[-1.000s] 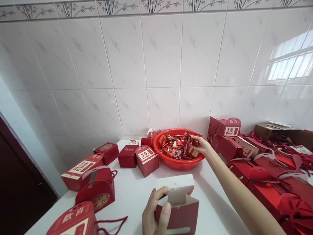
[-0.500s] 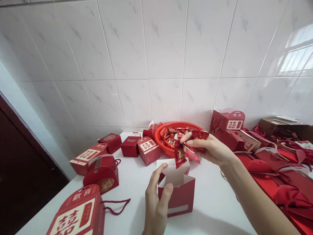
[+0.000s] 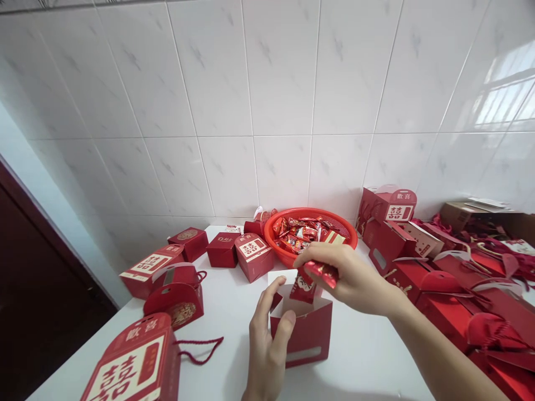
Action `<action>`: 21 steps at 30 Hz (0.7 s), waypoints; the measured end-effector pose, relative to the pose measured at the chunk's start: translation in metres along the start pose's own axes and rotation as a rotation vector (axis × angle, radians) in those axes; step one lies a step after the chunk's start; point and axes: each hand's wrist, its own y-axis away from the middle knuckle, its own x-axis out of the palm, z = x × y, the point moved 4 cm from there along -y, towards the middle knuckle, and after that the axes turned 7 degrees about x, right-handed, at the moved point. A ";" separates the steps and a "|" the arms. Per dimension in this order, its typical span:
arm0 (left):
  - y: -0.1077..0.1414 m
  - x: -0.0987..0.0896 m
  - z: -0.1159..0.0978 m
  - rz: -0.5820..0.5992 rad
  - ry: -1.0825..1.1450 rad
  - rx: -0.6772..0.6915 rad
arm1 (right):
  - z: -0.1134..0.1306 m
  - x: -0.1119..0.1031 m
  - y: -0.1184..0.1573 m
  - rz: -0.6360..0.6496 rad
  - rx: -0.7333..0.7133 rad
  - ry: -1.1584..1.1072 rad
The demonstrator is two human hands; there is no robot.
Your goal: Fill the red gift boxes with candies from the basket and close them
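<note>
My left hand grips the left side of an open red gift box, its thumb on the near face and fingers behind. The box stands upright on the white table, its pale inside partly in sight. Above its opening, my right hand is closed around red wrapped candies. One shiny candy packet hangs down from its fingers into the mouth of the box. Another red packet shows in the palm. Whether the hand holds more is hidden.
Behind the box stands a red plastic basket of wrapped candies. Closed red gift boxes line the left and back, with a corded box near front left. Flat and folded red boxes and a cardboard carton crowd the right side.
My right hand has moved down and slightly left, bringing the candy packet from above the box into its opening. My left hand and the box have barely moved.
</note>
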 end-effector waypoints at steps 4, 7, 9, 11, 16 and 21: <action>-0.001 -0.001 0.002 0.006 0.006 0.010 | 0.003 0.010 0.003 0.117 -0.060 0.141; -0.001 0.000 0.007 0.034 0.020 0.011 | 0.002 0.010 0.001 0.148 -0.063 0.105; -0.002 0.001 0.008 0.037 0.030 0.004 | -0.001 0.010 -0.002 0.156 -0.058 0.074; -0.002 0.001 0.006 0.012 0.036 -0.011 | -0.004 0.009 -0.005 0.158 -0.062 0.061; -0.004 0.005 -0.004 -0.014 0.001 -0.018 | -0.007 0.010 -0.008 0.129 -0.061 0.057; -0.005 0.005 -0.005 -0.010 -0.014 -0.026 | -0.003 0.010 -0.008 0.118 -0.045 -0.010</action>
